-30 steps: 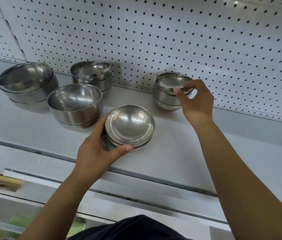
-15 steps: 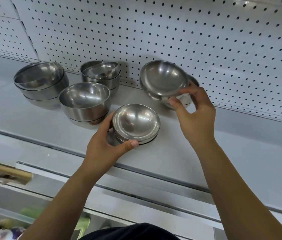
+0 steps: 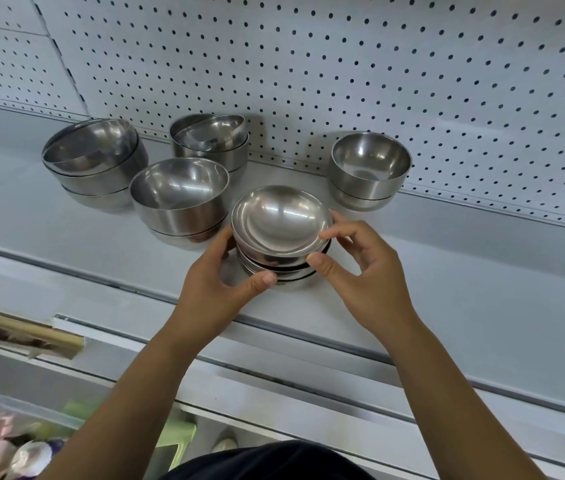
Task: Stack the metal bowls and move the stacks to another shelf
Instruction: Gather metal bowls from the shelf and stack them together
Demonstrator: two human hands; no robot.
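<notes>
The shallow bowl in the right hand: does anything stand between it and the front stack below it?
Nothing visible does. The right hand pinches the shallow bowl at its rim, directly on top of the front stack, which the left hand holds from the side. The taller stack to the left stands beside it, not under it.
</notes>
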